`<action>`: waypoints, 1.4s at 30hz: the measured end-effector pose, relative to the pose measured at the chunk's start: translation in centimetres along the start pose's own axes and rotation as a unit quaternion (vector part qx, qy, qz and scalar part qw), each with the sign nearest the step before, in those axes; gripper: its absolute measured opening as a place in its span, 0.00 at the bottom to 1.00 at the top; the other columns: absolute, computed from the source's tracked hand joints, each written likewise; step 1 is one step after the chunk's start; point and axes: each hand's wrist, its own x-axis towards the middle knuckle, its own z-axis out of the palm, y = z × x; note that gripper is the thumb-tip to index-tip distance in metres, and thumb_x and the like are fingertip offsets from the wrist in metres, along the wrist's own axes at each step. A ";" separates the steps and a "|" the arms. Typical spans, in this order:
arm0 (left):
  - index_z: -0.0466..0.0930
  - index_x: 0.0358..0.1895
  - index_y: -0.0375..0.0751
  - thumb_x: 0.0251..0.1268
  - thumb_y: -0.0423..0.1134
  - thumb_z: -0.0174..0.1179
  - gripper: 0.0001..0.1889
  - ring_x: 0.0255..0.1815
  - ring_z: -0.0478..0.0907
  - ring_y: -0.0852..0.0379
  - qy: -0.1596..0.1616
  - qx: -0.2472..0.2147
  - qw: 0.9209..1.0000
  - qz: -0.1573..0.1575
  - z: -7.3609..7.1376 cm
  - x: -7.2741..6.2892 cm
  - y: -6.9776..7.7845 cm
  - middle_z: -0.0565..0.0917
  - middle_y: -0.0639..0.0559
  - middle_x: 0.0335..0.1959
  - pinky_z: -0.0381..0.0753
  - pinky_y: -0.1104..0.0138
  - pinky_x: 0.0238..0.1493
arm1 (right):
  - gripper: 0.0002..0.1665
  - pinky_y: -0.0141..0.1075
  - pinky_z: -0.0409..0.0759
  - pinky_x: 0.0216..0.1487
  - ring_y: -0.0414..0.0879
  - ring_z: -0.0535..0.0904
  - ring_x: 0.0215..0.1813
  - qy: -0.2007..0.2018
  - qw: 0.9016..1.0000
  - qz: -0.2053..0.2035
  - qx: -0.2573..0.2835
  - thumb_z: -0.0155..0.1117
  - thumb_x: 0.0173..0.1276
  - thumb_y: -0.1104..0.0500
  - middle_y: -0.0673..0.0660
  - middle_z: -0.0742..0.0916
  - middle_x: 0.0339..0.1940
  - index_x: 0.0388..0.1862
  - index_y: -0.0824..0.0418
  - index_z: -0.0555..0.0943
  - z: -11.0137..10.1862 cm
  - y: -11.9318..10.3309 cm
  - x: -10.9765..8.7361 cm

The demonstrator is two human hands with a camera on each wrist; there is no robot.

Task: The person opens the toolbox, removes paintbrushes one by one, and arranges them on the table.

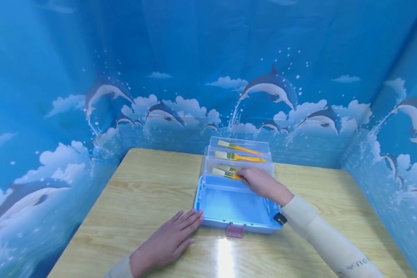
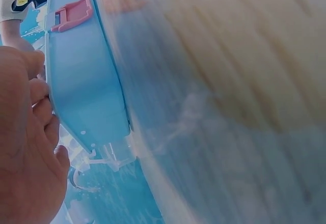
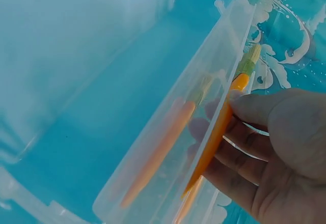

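Observation:
A blue toolbox (image 1: 236,202) lies with its tiered clear trays (image 1: 213,189) raised at the back. My right hand (image 1: 262,183) reaches over the lower tray and pinches a paintbrush (image 3: 220,127) by its orange handle, thumb on one side and fingers on the other. Behind the tray's translucent wall another paintbrush (image 3: 163,152) shows beside it. Two more paintbrushes, one in the middle tray (image 1: 244,157) and one in the top tray (image 1: 241,147), lie with bristles to the left. My left hand (image 1: 172,237) has its fingers extended, fingertips touching the toolbox's front left corner.
A pink latch (image 1: 235,231) hangs at the toolbox's front. The wooden table (image 1: 153,185) spreads out on both sides. Around it hang blue curtains (image 1: 201,46) printed with dolphins. A black object (image 1: 280,219) sits by the right wrist.

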 end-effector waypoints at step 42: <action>0.49 0.83 0.51 0.83 0.49 0.45 0.31 0.84 0.46 0.56 -0.026 -0.010 0.999 -0.025 -0.1 0.1 0.4 0.48 0.59 0.84 0.54 0.49 0.81 | 0.20 0.47 0.88 0.52 0.51 0.85 0.54 0.067 0.998 0.003 -0.017 0.66 0.73 0.61 0.55 0.87 0.55 0.63 0.57 0.83 -0.9 1.6 -3.5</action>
